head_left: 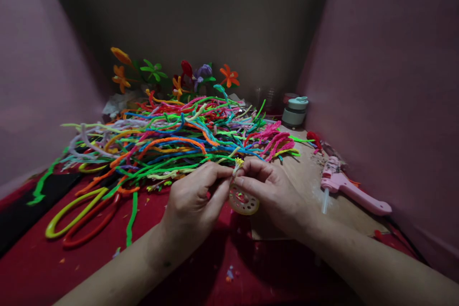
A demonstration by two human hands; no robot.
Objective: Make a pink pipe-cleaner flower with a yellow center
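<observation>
My left hand (pixel 197 196) and my right hand (pixel 276 191) meet at their fingertips in the middle. Both pinch a small bunch of flower stamens (pixel 237 166), pale below with yellow tips pointing up. Fingers cover its lower end. Just under the fingertips is a pale round spool (pixel 244 208) with holes around its face; whether a hand touches it I cannot tell. Behind the hands spreads a heap of pipe cleaners (pixel 168 143) in many colours.
Scissors with yellow and red handles (pixel 77 213) lie at left. A pink glue gun (pixel 344 184) rests on a tan board (pixel 304 158) at right. Behind are a lidded cup (pixel 294 112) and several pipe-cleaner flowers (pixel 229 75). Scraps dot the red cloth (pixel 201 277); pink walls flank it.
</observation>
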